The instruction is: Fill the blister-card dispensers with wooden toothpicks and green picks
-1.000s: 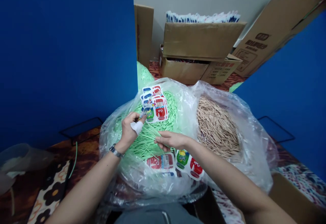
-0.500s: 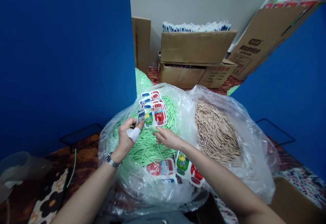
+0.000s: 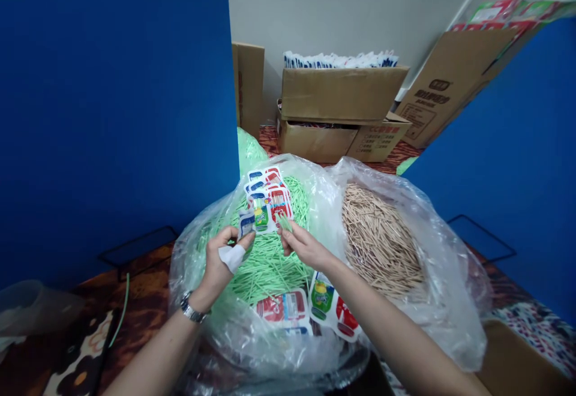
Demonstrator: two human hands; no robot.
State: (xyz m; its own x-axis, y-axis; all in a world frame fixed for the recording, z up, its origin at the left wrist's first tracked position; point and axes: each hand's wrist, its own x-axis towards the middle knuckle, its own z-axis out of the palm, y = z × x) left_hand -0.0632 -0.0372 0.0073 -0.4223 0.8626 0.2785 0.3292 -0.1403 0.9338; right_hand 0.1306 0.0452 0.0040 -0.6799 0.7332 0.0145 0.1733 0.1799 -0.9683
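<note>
My left hand (image 3: 220,258) is closed on a small printed packet (image 3: 246,223) with a dark blue patch, and a white piece of paper or wrap (image 3: 233,257) lies across the palm side. Between the fingertips of my right hand (image 3: 303,245) is a small bunch of thin green sticks (image 3: 284,222). Both hands are over a clear plastic bag full of green sticks (image 3: 270,270). On that heap, just beyond my hands, lie overlapping printed packets (image 3: 269,207) in green and red. Nearer me rest a red packet (image 3: 283,307) and a green-and-red one (image 3: 321,300).
A second clear bag (image 3: 450,300) to the right holds tan sticks (image 3: 380,240). Stacked cardboard boxes (image 3: 344,93) stand behind, the upper one filled with packets. Blue panels (image 3: 117,84) rise on both sides. A translucent tub (image 3: 38,309) sits at the left.
My right hand has lifted a bunch of green sticks, now showing at its fingertips. My left hand has shifted slightly left and down with the packet. The camera view has tilted a little.
</note>
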